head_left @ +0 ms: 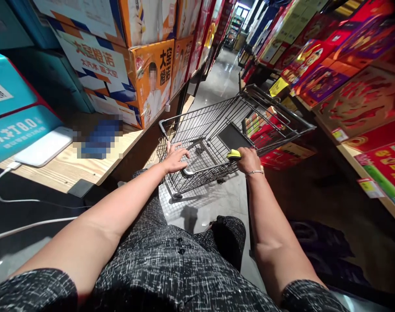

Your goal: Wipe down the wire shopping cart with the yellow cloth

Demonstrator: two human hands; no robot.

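Observation:
A wire shopping cart (200, 151) stands tilted across the aisle in front of me; nothing shows in its basket. My left hand (176, 158) is over the cart's near edge with its fingers apart and slightly curled. Whether it rests on the rim I cannot tell. My right hand (249, 160) is closed round a small yellow-green and black object (233, 154), at the cart's right side. Only its yellow-green end sticks out of the fist, so its kind is hidden.
Orange and white drink cartons (153, 82) are stacked on the left. A wooden shelf (96, 171) there bears a white power bank or phone (44, 146) with a cable. Red gift boxes (334, 47) line the right shelf. The grey aisle floor (225, 71) runs on ahead.

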